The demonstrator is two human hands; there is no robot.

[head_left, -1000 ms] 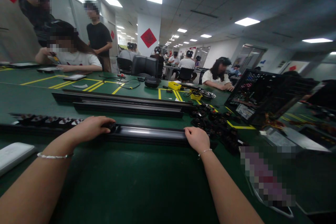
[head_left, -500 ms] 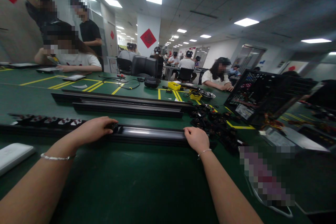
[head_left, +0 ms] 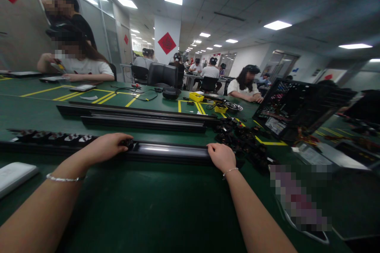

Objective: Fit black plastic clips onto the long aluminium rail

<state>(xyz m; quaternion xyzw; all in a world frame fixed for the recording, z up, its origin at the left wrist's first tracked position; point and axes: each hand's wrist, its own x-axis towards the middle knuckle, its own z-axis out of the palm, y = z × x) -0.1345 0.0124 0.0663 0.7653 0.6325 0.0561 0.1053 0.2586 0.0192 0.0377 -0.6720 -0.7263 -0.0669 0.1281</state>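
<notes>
A long black rail with a shiny groove (head_left: 170, 150) lies across the green table in front of me. My left hand (head_left: 103, 148) rests on it left of centre, fingers curled over a small black part at the groove. My right hand (head_left: 221, 157) grips the rail's right end. Both wrists wear thin silver bracelets. A row of small black pieces (head_left: 50, 137) sits in the rail's left stretch.
Two more black rails (head_left: 139, 116) lie farther back. A heap of small black parts (head_left: 243, 142) sits right of my right hand, an open computer case (head_left: 293, 110) beyond. A white flat object (head_left: 14, 176) lies at left. Other people sit and stand around.
My hands and the rail have stayed put. The standing people at the far left have shifted leftward, one passing behind the seated person.
</notes>
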